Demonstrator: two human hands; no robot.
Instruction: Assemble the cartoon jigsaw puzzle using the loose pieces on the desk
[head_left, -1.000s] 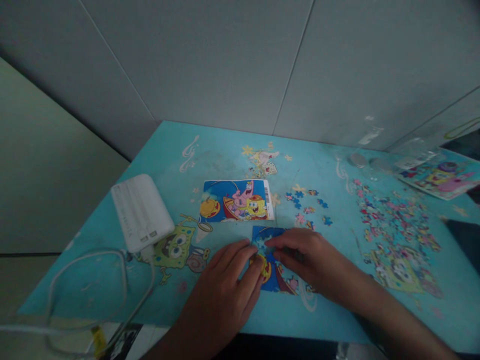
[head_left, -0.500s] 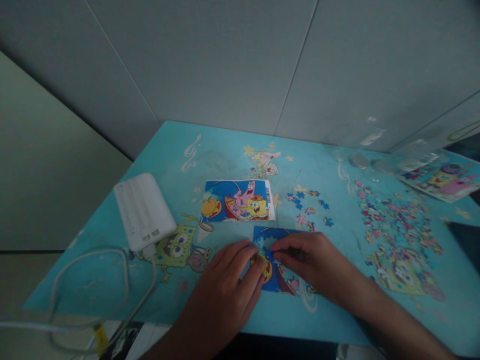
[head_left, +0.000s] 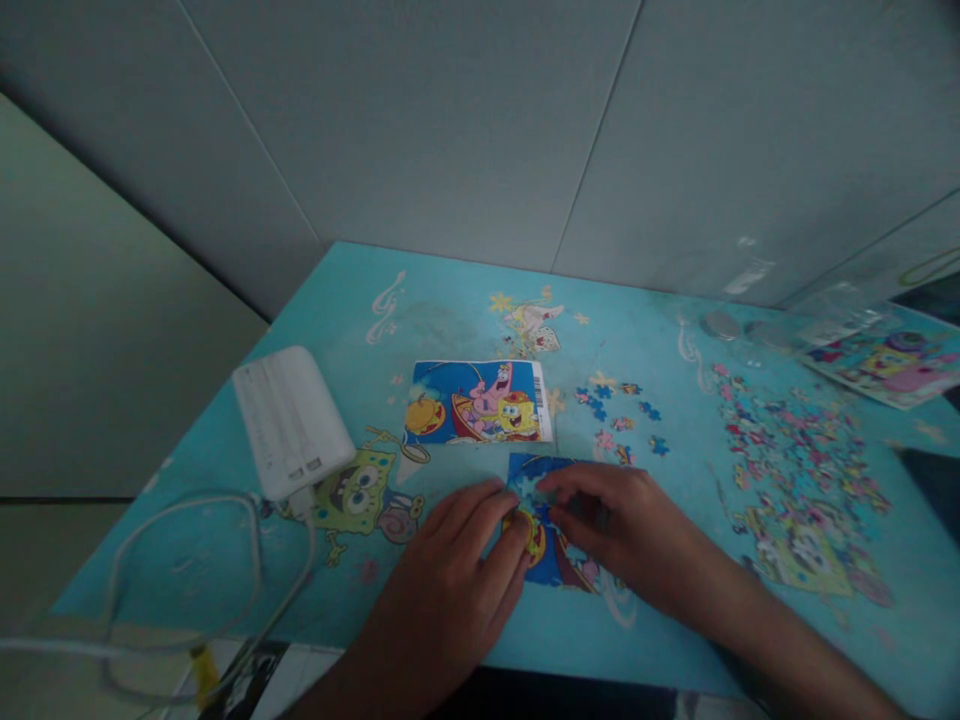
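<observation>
A partly assembled jigsaw puzzle [head_left: 544,570] lies near the front of the table, showing blue background, a yellow burger and part of a boat. A gap in its upper middle lets the light blue tabletop show. My left hand [head_left: 461,570] rests at the puzzle's left edge, its fingers bent and thumb and forefinger gripping that edge. Over the right part of the puzzle is my right hand [head_left: 619,510]. Its thumb and forefinger are apart, close to a blue puzzle piece [head_left: 541,508] by the gap. The right hand covers much of the puzzle's right side.
Behind the puzzle lies a reference picture card [head_left: 480,402]. Several loose pieces [head_left: 598,408] lie right of it, with a larger pile [head_left: 795,440] farther right. A white power bank [head_left: 292,420] with a cable stands left. A clear plastic container [head_left: 832,315] lies back right, beside another picture [head_left: 892,360].
My right thumb and forefinger have spread from a pinch at the blue piece, the forefinger lifting slightly. My left hand stays in place. The view has shifted slightly.
</observation>
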